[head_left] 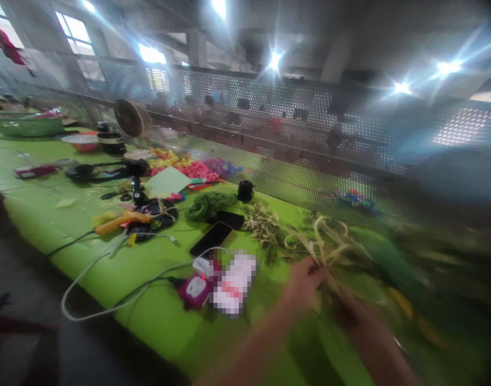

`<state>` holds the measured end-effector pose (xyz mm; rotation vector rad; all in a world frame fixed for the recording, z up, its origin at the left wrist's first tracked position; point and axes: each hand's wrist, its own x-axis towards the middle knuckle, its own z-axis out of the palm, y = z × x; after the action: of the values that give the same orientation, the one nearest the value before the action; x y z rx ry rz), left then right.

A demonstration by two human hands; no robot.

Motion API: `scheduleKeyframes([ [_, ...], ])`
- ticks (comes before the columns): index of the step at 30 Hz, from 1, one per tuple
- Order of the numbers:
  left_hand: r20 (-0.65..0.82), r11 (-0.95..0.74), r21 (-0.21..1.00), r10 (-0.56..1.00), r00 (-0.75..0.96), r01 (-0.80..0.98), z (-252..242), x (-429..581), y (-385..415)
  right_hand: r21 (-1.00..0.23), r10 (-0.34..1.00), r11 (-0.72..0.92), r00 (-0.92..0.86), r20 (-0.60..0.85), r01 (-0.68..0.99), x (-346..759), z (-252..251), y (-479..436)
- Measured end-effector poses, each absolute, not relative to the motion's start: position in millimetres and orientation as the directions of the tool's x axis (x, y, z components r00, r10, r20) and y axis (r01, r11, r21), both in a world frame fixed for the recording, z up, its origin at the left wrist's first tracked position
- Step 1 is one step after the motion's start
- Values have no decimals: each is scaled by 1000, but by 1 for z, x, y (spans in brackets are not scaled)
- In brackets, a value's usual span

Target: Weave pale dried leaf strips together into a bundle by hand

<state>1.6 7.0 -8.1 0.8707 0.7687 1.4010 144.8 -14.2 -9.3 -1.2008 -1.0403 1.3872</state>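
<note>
- Pale strips (320, 241) right of the tan-edged phone (211, 239) look light, bendy; I'd pinch the gathered base
- My left hand (305, 280) has fingers closed on them
- Right hand (345, 306): blurry, can't tell

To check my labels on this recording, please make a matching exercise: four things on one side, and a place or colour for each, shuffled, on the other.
Things:
1. fan
2. pale strips
3. socket
4. yarn

Places or colours:
A. a loose green heap
B. purple with a white face
C. in front of the perforated screen, left part of the picture
D. held at the left hand

Pairs: 1-C, 2-D, 3-B, 4-A
</note>
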Motion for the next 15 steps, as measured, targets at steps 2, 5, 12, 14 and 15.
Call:
scheduleKeyframes([
  [2, 27, -5, 859, 999, 35, -512, -6, 1, 8, -980, 989, -141, -68, -133, -137, 143, -7, -15],
  [5, 24, -4, 853, 999, 31, -522, -2, -1, 7, -989, 989, -125, -85, -118, -84, 142, -3, -15],
  [12, 98, -97, 922, 995, -16, -375, 1, -5, 2, -982, 995, -33, 99, -14, 189, 146, 1, -14],
  [14, 122, -123, 937, 992, -21, -327, 0, -5, 1, -938, 991, 70, 83, 104, 340, 146, 5, -15],
  [15, 135, -133, 943, 991, -17, -305, 0, -5, 1, -908, 984, 119, 75, 162, 402, 146, 8, -16],
])
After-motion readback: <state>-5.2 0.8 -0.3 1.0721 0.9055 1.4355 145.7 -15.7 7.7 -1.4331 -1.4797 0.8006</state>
